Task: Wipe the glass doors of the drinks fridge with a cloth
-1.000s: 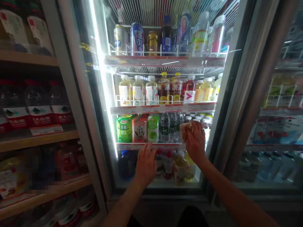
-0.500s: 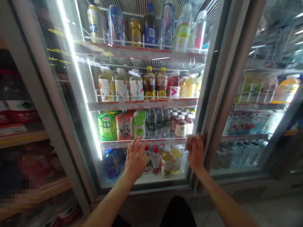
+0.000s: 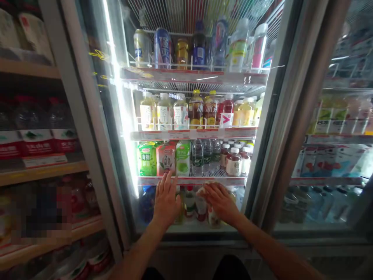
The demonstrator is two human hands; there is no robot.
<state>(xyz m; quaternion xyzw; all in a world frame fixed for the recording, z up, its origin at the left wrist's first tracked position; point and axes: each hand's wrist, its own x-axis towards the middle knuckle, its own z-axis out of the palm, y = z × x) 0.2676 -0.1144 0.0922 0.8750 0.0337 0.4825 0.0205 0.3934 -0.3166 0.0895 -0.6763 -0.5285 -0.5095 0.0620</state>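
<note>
A closed glass door (image 3: pixel 186 230) fronts a lit drinks cooler. My left hand (image 3: pixel 166 202) is spread against or just before the glass at the lower shelf rail, fingers up and holding nothing. To its right, my right hand (image 3: pixel 221 202) lies over a pale crumpled cloth (image 3: pixel 201 191), pressing it to the glass; most of the cloth is hidden under the fingers. Behind the glass, level with the hands, are a green tea bottle (image 3: pixel 147 163), a red tea bottle (image 3: pixel 166 161) and clear water bottles (image 3: pixel 197 159).
The door's metal frame (image 3: pixel 294 116) runs up the right side, with another cooler door beyond it. Wooden shelves (image 3: pixel 43 171) with packed bottles stand at left. Cans and bottles fill the upper shelves (image 3: pixel 192 134) inside. My knees (image 3: pixel 231 268) show at the bottom.
My right hand has moved left with the cloth, from beside the door's right frame to near the middle. My left hand stays at the lower rail. The view has shifted left.
</note>
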